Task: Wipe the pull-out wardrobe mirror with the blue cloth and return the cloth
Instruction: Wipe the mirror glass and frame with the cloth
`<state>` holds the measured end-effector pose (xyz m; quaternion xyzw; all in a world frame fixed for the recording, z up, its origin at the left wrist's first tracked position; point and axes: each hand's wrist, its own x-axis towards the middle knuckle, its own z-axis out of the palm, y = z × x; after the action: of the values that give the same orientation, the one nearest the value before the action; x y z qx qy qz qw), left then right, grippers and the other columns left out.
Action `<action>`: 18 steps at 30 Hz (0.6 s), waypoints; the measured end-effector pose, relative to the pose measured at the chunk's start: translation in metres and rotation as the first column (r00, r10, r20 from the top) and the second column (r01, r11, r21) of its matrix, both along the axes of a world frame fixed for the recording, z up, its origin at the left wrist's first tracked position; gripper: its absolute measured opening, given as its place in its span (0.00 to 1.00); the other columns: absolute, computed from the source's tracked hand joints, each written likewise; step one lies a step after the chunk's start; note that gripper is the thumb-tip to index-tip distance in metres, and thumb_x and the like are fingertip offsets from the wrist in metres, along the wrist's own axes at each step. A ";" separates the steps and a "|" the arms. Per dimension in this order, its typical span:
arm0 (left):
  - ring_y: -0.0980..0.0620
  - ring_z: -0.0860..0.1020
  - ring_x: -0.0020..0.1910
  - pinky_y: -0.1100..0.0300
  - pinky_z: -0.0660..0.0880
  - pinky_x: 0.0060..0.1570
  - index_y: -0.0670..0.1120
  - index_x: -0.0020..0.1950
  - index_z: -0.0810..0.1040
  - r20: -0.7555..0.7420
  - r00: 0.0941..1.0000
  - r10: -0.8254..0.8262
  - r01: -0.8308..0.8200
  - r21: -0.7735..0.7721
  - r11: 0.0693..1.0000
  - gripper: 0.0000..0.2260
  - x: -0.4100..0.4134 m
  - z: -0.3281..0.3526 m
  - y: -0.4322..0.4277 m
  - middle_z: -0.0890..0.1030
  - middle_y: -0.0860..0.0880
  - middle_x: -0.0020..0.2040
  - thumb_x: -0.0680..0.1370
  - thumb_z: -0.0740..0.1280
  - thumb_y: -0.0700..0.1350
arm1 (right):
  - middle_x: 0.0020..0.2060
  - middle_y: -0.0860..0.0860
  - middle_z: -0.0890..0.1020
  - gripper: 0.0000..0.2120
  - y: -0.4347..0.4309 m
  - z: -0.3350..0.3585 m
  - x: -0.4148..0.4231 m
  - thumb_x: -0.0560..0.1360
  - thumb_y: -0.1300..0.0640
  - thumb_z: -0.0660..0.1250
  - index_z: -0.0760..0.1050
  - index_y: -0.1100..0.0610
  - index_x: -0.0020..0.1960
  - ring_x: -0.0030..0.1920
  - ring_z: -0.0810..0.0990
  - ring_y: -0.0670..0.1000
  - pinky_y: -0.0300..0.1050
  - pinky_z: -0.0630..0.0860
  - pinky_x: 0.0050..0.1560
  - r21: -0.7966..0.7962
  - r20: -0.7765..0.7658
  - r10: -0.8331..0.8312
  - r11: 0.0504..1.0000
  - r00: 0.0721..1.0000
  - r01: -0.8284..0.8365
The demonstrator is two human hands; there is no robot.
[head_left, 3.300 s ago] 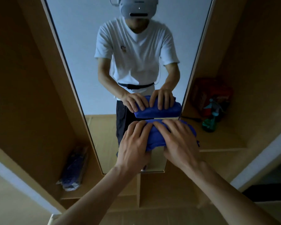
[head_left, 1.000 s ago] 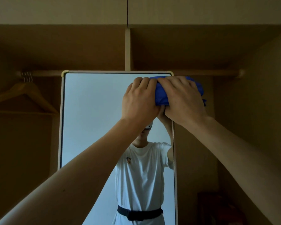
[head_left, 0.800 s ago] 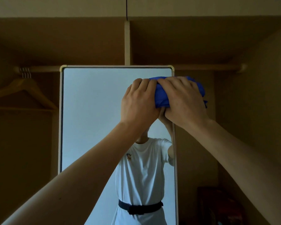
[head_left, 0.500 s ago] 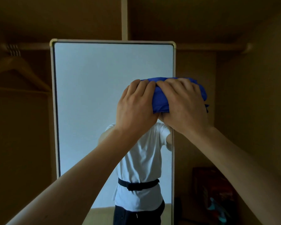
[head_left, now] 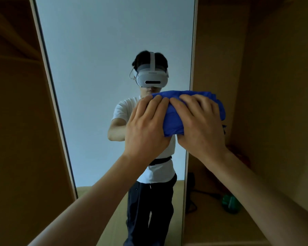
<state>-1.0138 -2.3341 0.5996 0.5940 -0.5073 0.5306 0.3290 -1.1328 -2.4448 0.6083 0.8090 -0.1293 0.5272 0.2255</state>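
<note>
**Both hands press the cloth on the mirror**

The left hand and the right hand are side by side, fingers touching, both closed over the bunched blue cloth. The cloth lies against the mirror near its right edge, and part of it passes over the frame. To the right, low in the wardrobe, a green object stands on the shelf.

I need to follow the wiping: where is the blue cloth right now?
In the head view the blue cloth is bunched under the left hand and right hand, pressed against the mirror at its right edge.
</note>
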 end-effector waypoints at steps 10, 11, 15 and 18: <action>0.39 0.73 0.69 0.41 0.70 0.69 0.37 0.68 0.78 -0.130 0.991 -0.031 0.043 0.092 0.995 0.28 -0.004 -0.086 0.005 0.78 0.40 0.67 0.70 0.76 0.44 | 0.67 0.55 0.75 0.31 0.004 -0.079 -0.007 0.68 0.54 0.66 0.72 0.55 0.71 0.66 0.71 0.60 0.60 0.66 0.66 0.074 -0.107 0.001 0.997 0.994 0.007; 0.39 0.72 0.70 0.41 0.70 0.69 0.37 0.68 0.78 -0.146 0.989 -0.035 0.051 0.103 0.993 0.28 -0.005 -0.096 0.006 0.78 0.40 0.67 0.70 0.75 0.44 | 0.67 0.55 0.75 0.31 0.005 -0.088 -0.008 0.68 0.54 0.66 0.72 0.55 0.71 0.66 0.71 0.60 0.60 0.66 0.66 0.084 -0.121 0.002 0.996 0.993 0.008; 0.40 0.71 0.71 0.42 0.69 0.71 0.38 0.69 0.77 -0.182 0.982 -0.041 0.069 0.150 0.986 0.26 -0.008 -0.133 0.011 0.78 0.41 0.68 0.72 0.72 0.45 | 0.67 0.55 0.75 0.31 0.008 -0.123 -0.011 0.67 0.54 0.64 0.71 0.55 0.71 0.66 0.70 0.60 0.61 0.67 0.66 0.130 -0.183 0.004 0.991 0.983 0.021; 0.40 0.70 0.71 0.43 0.68 0.71 0.38 0.69 0.77 -0.219 0.975 -0.028 0.072 0.192 0.979 0.27 -0.009 -0.157 0.014 0.77 0.41 0.68 0.71 0.74 0.45 | 0.66 0.55 0.76 0.28 0.011 -0.148 -0.012 0.70 0.54 0.59 0.71 0.54 0.71 0.66 0.71 0.60 0.60 0.66 0.65 0.173 -0.192 0.012 0.985 0.981 0.022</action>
<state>-1.0232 -2.3200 0.4425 0.6648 -0.5339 0.4014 0.3345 -1.1448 -2.4340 0.4601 0.8724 -0.1545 0.4327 0.1668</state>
